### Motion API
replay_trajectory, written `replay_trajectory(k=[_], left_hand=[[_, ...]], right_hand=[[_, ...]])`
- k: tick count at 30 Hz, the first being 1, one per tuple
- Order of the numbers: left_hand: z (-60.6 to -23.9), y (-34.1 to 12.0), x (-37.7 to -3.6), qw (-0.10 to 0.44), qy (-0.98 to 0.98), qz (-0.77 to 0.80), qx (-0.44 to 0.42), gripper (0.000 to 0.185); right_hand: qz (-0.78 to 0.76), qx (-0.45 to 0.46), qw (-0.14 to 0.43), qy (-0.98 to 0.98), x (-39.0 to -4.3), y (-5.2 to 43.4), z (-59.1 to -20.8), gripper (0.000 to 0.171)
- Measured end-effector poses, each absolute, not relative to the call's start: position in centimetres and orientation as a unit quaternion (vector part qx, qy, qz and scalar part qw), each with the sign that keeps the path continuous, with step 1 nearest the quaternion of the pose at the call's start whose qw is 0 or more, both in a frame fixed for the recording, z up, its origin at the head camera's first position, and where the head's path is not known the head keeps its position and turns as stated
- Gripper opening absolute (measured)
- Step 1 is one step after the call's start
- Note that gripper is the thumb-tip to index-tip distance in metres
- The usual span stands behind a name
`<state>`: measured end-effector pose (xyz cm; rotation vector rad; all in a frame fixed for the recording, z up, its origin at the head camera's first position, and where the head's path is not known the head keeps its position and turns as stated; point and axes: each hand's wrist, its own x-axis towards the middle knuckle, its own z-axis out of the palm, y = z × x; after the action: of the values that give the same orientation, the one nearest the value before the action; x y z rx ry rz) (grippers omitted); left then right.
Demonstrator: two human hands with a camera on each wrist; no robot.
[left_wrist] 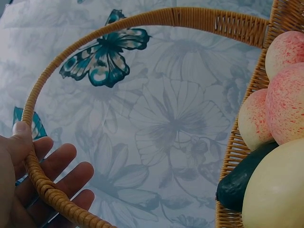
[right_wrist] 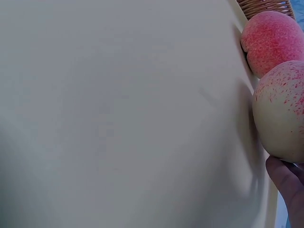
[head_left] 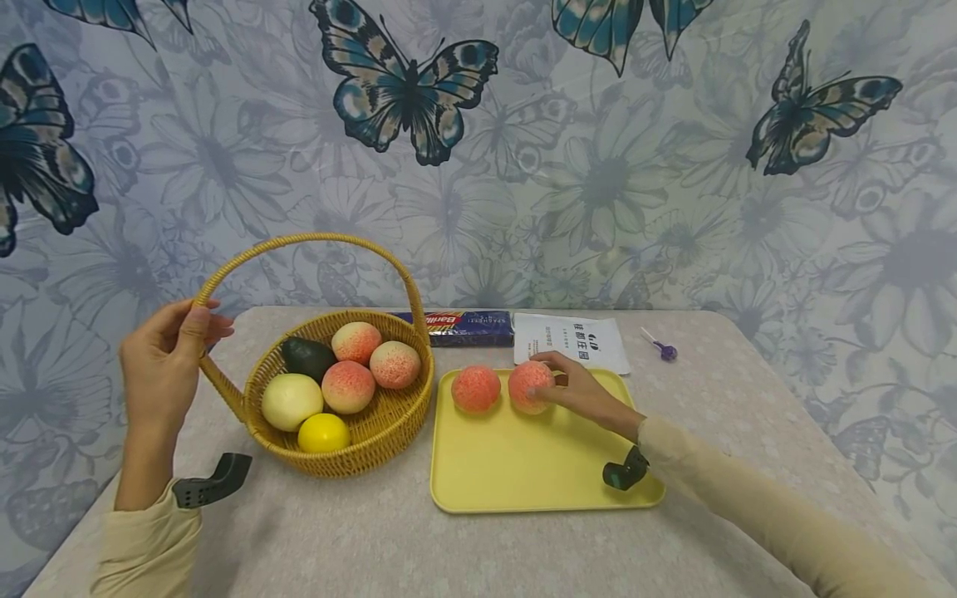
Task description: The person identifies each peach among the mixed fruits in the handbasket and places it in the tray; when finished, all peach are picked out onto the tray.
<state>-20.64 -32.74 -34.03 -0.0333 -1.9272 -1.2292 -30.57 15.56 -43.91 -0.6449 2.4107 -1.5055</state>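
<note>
Nearest the camera are two beige sleeves (head_left: 748,498), one at each side, above the tabletop (head_left: 374,531). On the left, the left hand (head_left: 166,357) pinches the tall handle (head_left: 321,237) of a wicker basket (head_left: 374,457) between thumb and fingers. Inside it lie three peaches (head_left: 349,387), an avocado (head_left: 307,357), a lemon (head_left: 324,433) and a pale round fruit (head_left: 292,402).

Near the back edge of the yellow tray (head_left: 516,465), the right hand (head_left: 579,394) grips the right peach (head_left: 529,389) with its fingers around the side; whether it is lifted, I cannot tell. Just beside it sits the left peach (head_left: 476,390).

I suppose these fruits are imitation, so light and rather firm, not fragile. Their round shape may roll; it seems best to hold them across the widest part, with gentle pressure.
</note>
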Motion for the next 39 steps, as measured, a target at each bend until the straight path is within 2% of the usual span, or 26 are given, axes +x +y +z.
replay_trajectory(k=[15, 26, 39], left_hand=[[-34.01, -32.71, -20.68, 0.414, -0.771, -0.484, -0.005, 0.027], [-34.1, -32.69, -20.7, 0.411, -0.771, -0.486, 0.0, 0.027], [-34.18, -32.5, -20.58, 0.42, -0.767, -0.485, -0.008, 0.027]], right_hand=[[-0.524, -0.214, 0.129, 0.814, -30.39, 15.59, -44.14, 0.057], [-0.511, -0.226, 0.15, 0.816, -30.76, 15.71, -44.18, 0.068], [-0.511, -0.238, 0.167, 0.809, -31.11, 16.05, -44.25, 0.072]])
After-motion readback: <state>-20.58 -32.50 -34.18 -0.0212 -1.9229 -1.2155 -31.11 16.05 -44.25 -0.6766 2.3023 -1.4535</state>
